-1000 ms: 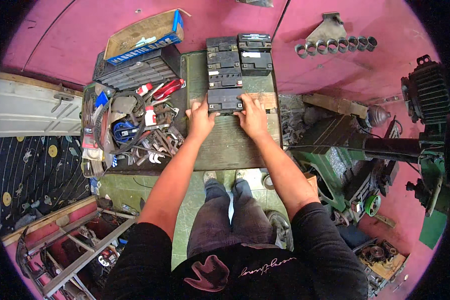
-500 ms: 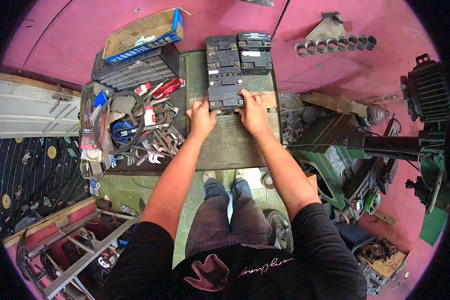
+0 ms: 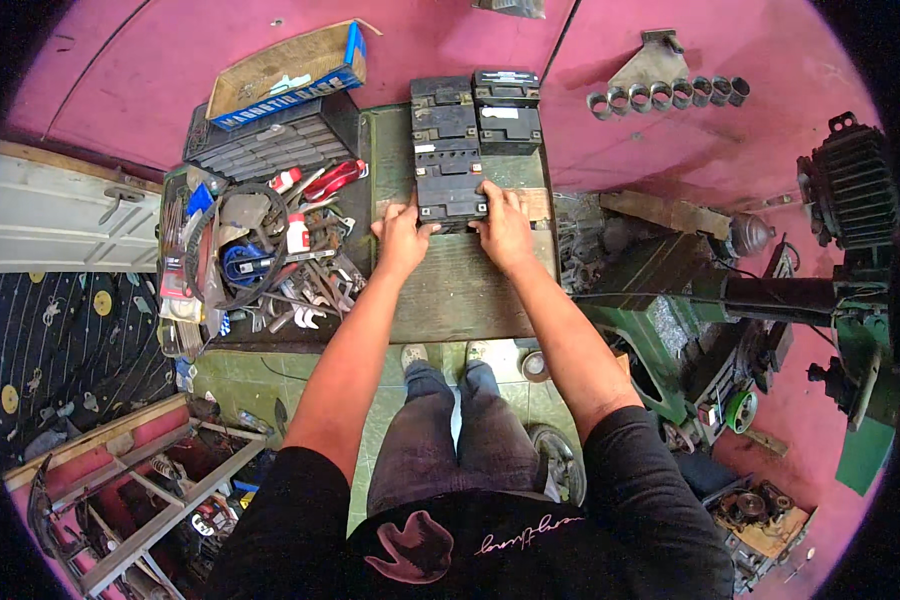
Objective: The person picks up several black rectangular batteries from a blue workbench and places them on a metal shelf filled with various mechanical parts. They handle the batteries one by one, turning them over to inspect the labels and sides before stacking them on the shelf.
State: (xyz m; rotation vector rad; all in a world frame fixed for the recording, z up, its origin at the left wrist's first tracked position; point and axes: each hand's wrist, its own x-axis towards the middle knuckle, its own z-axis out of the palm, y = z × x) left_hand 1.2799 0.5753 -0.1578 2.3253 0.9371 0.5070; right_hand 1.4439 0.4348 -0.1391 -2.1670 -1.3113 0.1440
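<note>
Black box-shaped batteries stand in two columns on the wooden bench top [image 3: 450, 290]. Both my hands hold the nearest battery [image 3: 451, 192] of the longer left column by its sides. At its left near corner is my left hand [image 3: 401, 236], the thumb pointing inward along the front. My right hand [image 3: 505, 230] is closed against the right side, fingers on the top edge and thumb at the front. Directly behind it come more batteries [image 3: 444, 120], pushed close together. The shorter right column has a battery [image 3: 509, 128] with a white label patch.
Left of the batteries lies a tray [image 3: 175, 340] heaped with tools, bottles and cables. Behind it, a blue-edged cardboard box [image 3: 288, 85] tops a grey drawer cabinet [image 3: 270, 140]. A green machine [image 3: 630, 340] stands on the right. Metal rings [image 3: 660, 96] hang on the pink wall.
The view has shifted slightly. Both hands keep their hold on the nearest battery, which stays lined up with the column; any movement of it is too small to tell.
</note>
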